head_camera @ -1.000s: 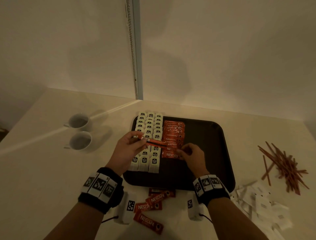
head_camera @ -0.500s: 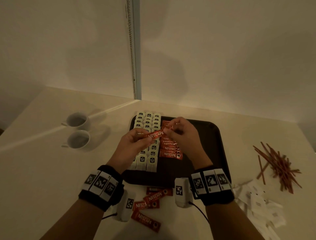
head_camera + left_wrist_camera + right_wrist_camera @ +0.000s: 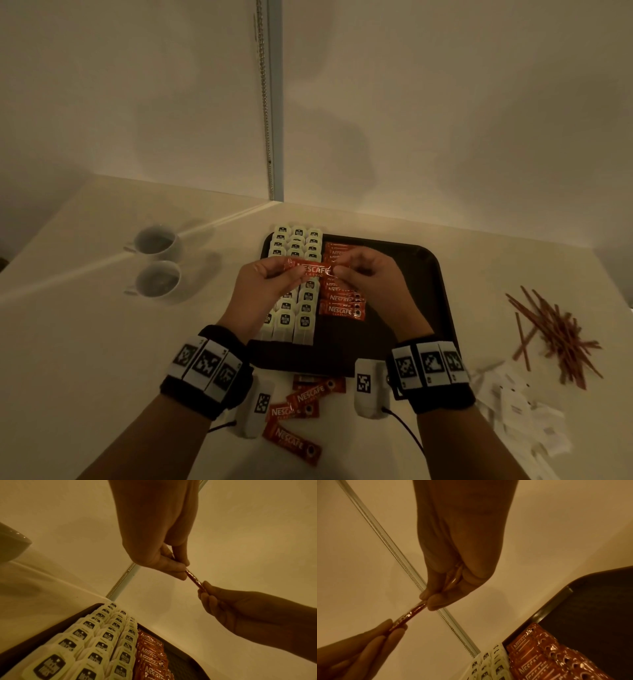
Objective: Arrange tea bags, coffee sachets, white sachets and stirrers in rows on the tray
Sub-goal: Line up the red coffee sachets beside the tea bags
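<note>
Two white cups (image 3: 156, 262) sit on the table (image 3: 85, 342), well left of the left hand (image 3: 265, 291). A loose pile of brown stirrers (image 3: 555, 337) lies well right of the right hand (image 3: 373, 284), and white sachets (image 3: 520, 411) are scattered just below that pile, near the right wristband. A few spare coffee sachets (image 3: 301, 407) lie on the table between the two wrists, off the tray (image 3: 421, 308). A wall corner strip with a bead chain (image 3: 265, 102) runs up behind.

Nothing blocks the held sachet (image 3: 310, 268); it hangs in the air above the tray, stretched level between both hands. Left thumb and fingers (image 3: 178, 566) pinch its left end, right thumb and fingertips (image 3: 436, 600) pinch its right end; other fingers are curled in. From the wrist views it shows edge-on, thin and flat.

Under the left fingers: tea bags (image 3: 294, 308) in three columns, overlapping like tiles, along the tray's left side, the far ones reaching over the tray's back edge. Under the right fingers: a row of coffee sachets (image 3: 342, 306), stacked overlapping, just beside the tea bags. The right part of the tray is bare.

Tray is dark, rounded corners, raised rim. Coffee sachets are red glossy foil, crinkled, white lettering. Tea bags are cream paper with a dark square logo. Stirrers are thin flat sticks.
</note>
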{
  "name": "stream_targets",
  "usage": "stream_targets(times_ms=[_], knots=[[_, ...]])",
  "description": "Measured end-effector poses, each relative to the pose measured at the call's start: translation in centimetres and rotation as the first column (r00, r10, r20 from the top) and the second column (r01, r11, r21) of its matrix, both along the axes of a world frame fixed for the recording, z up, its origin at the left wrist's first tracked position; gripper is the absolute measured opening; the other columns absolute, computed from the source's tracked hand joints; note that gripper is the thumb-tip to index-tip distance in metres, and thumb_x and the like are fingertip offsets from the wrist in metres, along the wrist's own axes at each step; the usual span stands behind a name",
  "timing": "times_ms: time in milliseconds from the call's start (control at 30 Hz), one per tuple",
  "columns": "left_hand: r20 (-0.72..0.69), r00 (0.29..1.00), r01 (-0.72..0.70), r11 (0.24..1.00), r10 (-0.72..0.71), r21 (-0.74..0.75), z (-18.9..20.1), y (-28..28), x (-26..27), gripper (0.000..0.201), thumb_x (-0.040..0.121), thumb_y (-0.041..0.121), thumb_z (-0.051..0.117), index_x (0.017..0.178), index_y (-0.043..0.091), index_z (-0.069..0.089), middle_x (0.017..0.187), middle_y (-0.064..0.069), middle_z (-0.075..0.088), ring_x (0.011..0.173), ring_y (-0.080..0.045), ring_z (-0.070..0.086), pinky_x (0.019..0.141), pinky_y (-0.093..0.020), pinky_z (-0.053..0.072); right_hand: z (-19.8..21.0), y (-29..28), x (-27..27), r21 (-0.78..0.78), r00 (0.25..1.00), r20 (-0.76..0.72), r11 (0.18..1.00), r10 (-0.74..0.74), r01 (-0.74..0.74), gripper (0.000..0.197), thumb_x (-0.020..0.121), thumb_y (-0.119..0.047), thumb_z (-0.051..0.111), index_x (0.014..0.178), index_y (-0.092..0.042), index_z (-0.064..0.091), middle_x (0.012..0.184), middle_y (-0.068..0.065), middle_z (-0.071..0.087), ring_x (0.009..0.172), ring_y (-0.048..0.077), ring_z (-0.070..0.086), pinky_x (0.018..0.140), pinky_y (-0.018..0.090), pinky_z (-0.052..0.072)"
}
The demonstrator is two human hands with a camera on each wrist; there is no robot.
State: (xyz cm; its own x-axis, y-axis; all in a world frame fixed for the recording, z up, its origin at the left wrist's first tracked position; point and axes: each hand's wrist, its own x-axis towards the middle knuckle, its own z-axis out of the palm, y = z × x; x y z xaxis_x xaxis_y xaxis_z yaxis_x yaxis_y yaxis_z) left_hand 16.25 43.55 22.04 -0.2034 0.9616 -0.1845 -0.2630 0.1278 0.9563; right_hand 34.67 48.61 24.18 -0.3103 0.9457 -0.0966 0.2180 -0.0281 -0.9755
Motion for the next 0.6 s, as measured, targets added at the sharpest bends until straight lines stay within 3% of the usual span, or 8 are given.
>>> stream_targets(times_ms=[200, 300, 367, 400, 467, 533, 600], knots=[[0.047, 0.998, -0.044, 0.998, 0.047, -0.051, 0.1, 0.3, 0.3, 0.01, 0.082, 0.004, 0.068, 0.09, 0.009, 0.072, 0.084, -0.009, 0.075, 0.079, -0.018, 0.071, 0.071, -0.018, 0.056, -0.2, -0.2, 0.4, -0.075, 0.995, -0.08, 0.995, 0.059, -0.065, 0.011, 0.084, -0.004, 0.063, 0.089, -0.013, 0.066, 0.087, 0.007, 0.067, 0.073, 0.009, 0.067, 0.067, 0.018, 0.054], [0.119, 0.991, -0.048, 0.993, 0.06, -0.108, 0.2, 0.2, 0.7, 0.009, 0.085, 0.005, 0.064, 0.091, 0.006, 0.07, 0.084, -0.01, 0.074, 0.077, -0.018, 0.072, 0.068, -0.016, 0.055, -0.6, 0.2, 0.9, -0.038, 0.996, 0.017, 0.996, 0.084, -0.083, 0.012, 0.083, -0.012, 0.066, 0.085, -0.024, 0.067, 0.089, 0.009, 0.07, 0.082, 0.019, 0.068, 0.077, 0.026, 0.056], [0.188, 0.981, -0.012, 0.988, 0.04, -0.151, 0.2, -0.1, 0.5, 0.015, 0.088, 0.011, 0.061, 0.099, 0.005, 0.069, 0.095, -0.01, 0.073, 0.085, -0.021, 0.072, 0.073, -0.019, 0.056, -1.2, 0.6, 1.3, -0.022, 0.993, 0.08, 0.996, 0.091, -0.09, 0.013, 0.083, -0.013, 0.067, 0.083, -0.026, 0.066, 0.092, 0.009, 0.07, 0.086, 0.02, 0.068, 0.079, 0.027, 0.056], [0.171, 0.985, 0.025, 0.985, 0.004, -0.169, 0.1, -0.3, 0.2, 0.02, 0.089, 0.018, 0.061, 0.105, 0.008, 0.068, 0.101, -0.008, 0.073, 0.09, -0.022, 0.071, 0.077, -0.022, 0.056, -1.7, 0.9, 1.8, -0.012, 0.99, 0.115, 0.996, 0.084, -0.083, 0.013, 0.082, -0.013, 0.067, 0.084, -0.026, 0.066, 0.093, 0.008, 0.069, 0.087, 0.019, 0.068, 0.079, 0.026, 0.056], [0.01, 0.996, 0.09, 0.973, -0.09, -0.212, -0.2, -0.9, -0.8, 0.028, 0.088, 0.029, 0.061, 0.114, 0.017, 0.065, 0.107, -0.001, 0.072, 0.094, -0.021, 0.07, 0.081, -0.028, 0.055, -3.0, 1.6, 3.2, -0.004, 0.973, 0.224, 0.999, 0.05, -0.051, 0.012, 0.083, -0.013, 0.067, 0.087, -0.023, 0.065, 0.098, 0.003, 0.067, 0.091, 0.015, 0.065, 0.075, 0.023, 0.055], [-0.175, 0.972, 0.11, 0.965, -0.154, -0.24, -0.7, -2.1, -2.4, 0.022, 0.092, 0.029, 0.058, 0.111, 0.023, 0.064, 0.105, 0.001, 0.071, 0.091, -0.021, 0.07, 0.078, -0.03, 0.054, -4.7, 2.1, 4.9, -0.038, 0.943, 0.33, 0.999, 0.034, -0.022, 0.011, 0.084, -0.011, 0.066, 0.09, -0.019, 0.064, 0.099, -0.001, 0.065, 0.091, 0.011, 0.063, 0.066, 0.015, 0.051], [-0.279, 0.942, 0.111, 0.958, -0.187, -0.266, -1.4, -3.7, -4.2, 0.015, 0.095, 0.021, 0.054, 0.105, 0.022, 0.065, 0.1, -0.002, 0.071, 0.088, -0.023, 0.069, 0.076, -0.031, 0.053, -6.5, 2.0, 6.2, -0.067, 0.894, 0.444, 0.997, 0.064, -0.038, 0.011, 0.084, -0.011, 0.066, 0.089, -0.021, 0.063, 0.096, -0.006, 0.064, 0.091, 0.007, 0.061, 0.064, 0.012, 0.045]])
